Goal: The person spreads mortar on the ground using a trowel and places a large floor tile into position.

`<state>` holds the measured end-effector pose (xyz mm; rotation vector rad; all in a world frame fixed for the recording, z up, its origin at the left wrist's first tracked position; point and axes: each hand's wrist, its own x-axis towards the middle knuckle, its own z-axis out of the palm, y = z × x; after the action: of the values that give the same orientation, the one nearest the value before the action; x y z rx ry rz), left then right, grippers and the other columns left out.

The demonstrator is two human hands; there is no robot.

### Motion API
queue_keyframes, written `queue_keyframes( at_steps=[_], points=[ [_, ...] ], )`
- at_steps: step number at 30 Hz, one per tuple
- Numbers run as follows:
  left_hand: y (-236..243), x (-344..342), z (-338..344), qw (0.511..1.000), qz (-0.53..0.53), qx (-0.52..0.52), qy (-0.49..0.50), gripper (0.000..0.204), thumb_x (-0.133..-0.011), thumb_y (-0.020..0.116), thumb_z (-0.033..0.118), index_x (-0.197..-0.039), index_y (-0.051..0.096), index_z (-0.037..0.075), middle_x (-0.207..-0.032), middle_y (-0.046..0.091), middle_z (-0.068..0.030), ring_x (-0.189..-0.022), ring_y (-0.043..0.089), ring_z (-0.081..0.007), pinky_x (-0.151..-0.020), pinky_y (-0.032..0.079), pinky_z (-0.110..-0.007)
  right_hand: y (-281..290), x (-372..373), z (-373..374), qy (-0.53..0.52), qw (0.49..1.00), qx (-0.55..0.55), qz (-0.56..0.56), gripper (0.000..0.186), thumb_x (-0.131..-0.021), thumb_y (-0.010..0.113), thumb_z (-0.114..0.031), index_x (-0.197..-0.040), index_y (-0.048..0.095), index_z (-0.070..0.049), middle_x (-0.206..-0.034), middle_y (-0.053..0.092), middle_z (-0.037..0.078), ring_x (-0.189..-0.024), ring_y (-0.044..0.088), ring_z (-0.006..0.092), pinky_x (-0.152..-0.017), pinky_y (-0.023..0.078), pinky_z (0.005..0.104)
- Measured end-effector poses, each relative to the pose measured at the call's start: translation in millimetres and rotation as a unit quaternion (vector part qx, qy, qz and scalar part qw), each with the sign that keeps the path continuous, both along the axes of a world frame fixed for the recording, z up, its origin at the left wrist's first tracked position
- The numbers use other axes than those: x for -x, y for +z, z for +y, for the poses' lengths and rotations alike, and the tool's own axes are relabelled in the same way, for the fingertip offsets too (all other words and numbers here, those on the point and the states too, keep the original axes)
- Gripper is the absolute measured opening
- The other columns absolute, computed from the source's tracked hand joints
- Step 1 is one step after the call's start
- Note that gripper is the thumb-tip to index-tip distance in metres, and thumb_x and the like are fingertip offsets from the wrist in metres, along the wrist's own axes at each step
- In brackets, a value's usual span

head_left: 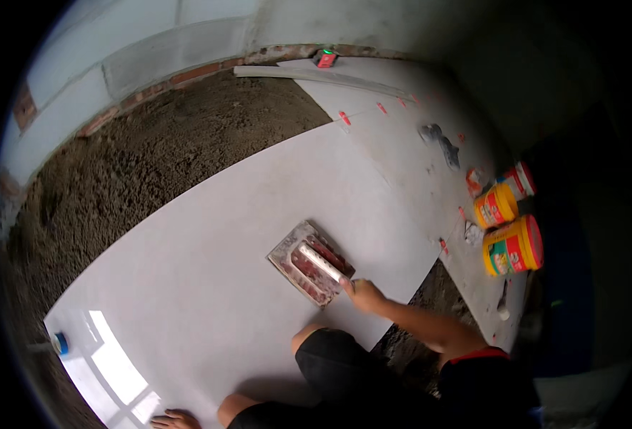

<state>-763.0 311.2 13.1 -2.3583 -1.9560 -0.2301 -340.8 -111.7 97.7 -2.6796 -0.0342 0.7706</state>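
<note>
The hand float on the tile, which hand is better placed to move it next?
Right, probably: the right hand grips the hand float by its handle, while the left hand rests on the tile, well away.

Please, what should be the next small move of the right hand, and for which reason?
Probably the right hand should press the float gently and flat against the tile. It grips the near end of the handle, the float is over the tile, and the left hand lies well clear of it. I cannot tell if the float fully touches the tile.
</note>
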Motion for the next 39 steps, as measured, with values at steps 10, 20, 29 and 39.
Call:
queue_keyframes(
  at_steps=[10,20,29,39],
  points=[
    [-12.2,-25.1,108.5,0.992,-0.014,0.124,0.026,0.064,-0.097,0.037,0.033,-0.147,0.025,-0.005,-0.156,0.019,-0.0216,-0.147,0.007,-0.0331,-0.118,0.002,-0.049,-1.0,-81.8,107.4,0.099,0.992,-0.078,0.024,0.066,-0.101,0.035,-0.051,-0.084,0.067,0.004,-0.061,0.06,0.012,-0.063,0.062,0.0204,-0.064,0.05,0.0394],
    [41.6,-54.8,335.4,0.997,-0.001,-0.036,-0.068,0.069,-0.076,0.074,0.042,-0.136,0.049,0.02,-0.154,0.016,-0.0224,-0.118,0.051,-0.0414,-0.087,0.051,-0.045,-29.0,-103.1,102.4,0.138,0.981,-0.135,-0.01,0.066,-0.102,0.036,-0.05,-0.104,0.058,0.012,-0.086,0.06,0.012,-0.081,0.053,0.0197,-0.078,0.044,0.0355],
    [31.5,-27.4,289.3,0.992,-0.103,0.051,0.043,0.058,-0.08,0.072,0.042,-0.121,0.058,0.004,-0.125,0.048,-0.0268,-0.107,0.056,-0.0432,-0.09,0.049,-0.045,-52.1,-126.7,79.4,0.029,0.982,-0.184,0.032,0.075,-0.099,0.038,-0.056,-0.131,0.046,0.011,-0.12,0.057,0.02,-0.108,0.055,0.0271,-0.096,0.04,0.0354],
    [23.7,220.2,33.7,0.988,-0.042,-0.039,0.141,0.047,-0.091,0.059,0.032,-0.127,0.05,0.004,-0.128,0.041,-0.0291,-0.113,0.049,-0.0471,-0.092,0.046,-0.048,-80.1,-158.2,64.1,0.007,0.984,-0.175,0.023,0.082,-0.095,0.042,-0.061,-0.139,0.04,0.008,-0.128,0.053,0.019,-0.114,0.052,0.0286,-0.101,0.039,0.0355]
  ],
)
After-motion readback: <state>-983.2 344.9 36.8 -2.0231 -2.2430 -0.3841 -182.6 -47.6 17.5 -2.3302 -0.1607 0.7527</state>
